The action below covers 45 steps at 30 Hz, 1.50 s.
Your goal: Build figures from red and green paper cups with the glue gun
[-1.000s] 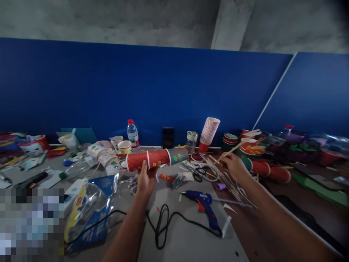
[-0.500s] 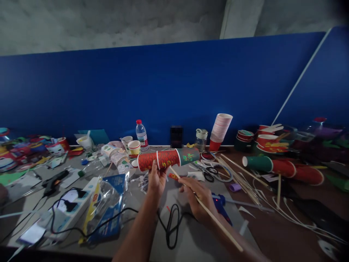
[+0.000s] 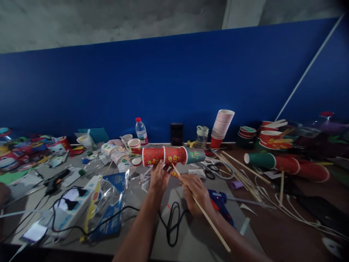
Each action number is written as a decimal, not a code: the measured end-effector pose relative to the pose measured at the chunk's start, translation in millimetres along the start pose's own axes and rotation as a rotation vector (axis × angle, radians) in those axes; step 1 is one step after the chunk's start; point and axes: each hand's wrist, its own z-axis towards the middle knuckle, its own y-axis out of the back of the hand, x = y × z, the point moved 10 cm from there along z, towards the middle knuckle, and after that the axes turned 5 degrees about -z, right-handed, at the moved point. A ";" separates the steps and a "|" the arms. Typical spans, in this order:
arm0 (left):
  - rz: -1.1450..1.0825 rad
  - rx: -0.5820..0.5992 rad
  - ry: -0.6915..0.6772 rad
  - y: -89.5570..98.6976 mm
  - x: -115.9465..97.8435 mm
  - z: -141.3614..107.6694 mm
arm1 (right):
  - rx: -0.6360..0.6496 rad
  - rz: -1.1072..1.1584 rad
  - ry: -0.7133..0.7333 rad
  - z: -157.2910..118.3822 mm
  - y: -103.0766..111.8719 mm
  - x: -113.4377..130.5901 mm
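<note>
My left hand [image 3: 159,178] grips a row of paper cups [image 3: 153,155] joined end to end, lying nearly level above the table. Two cups are red with gold print, and the right-hand one is a green cup [image 3: 195,154]. Between the fingers of my right hand [image 3: 195,193] is a long wooden stick [image 3: 212,225], slanting from lower right to upper left. Its upper tip meets the underside of the middle cup, though whether it is attached I cannot tell. Just right of my right wrist lies a blue glue gun [image 3: 222,207].
A similar cup row [image 3: 286,164] with a stick lies at right. Behind stand a leaning cup stack [image 3: 222,125], a glass jar [image 3: 201,136] and a water bottle [image 3: 141,133]. Scissors [image 3: 212,171], a power strip [image 3: 75,213], black cable [image 3: 173,225] and blue packaging [image 3: 109,203] surround my arms.
The cup row has shifted slightly right and turned a little, with the green cup's end clearer now. My right hand and the stick tilt more steeply. Both hands keep their holds.
</note>
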 end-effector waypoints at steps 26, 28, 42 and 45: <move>0.278 0.043 -0.104 -20.4 1.3 -16.1 | 0.260 -0.227 -0.059 20.8 25.6 -54.2; 0.454 0.043 -0.255 -21.2 -10.5 -19.6 | 0.254 -0.213 -0.081 22.6 26.0 -54.7; 1.114 0.061 -0.775 -47.5 -52.6 -42.4 | 0.258 -0.307 0.094 38.2 36.5 -54.6; 1.113 0.023 -0.759 -42.4 -54.5 -40.4 | 0.071 -0.320 0.075 38.0 59.6 -36.4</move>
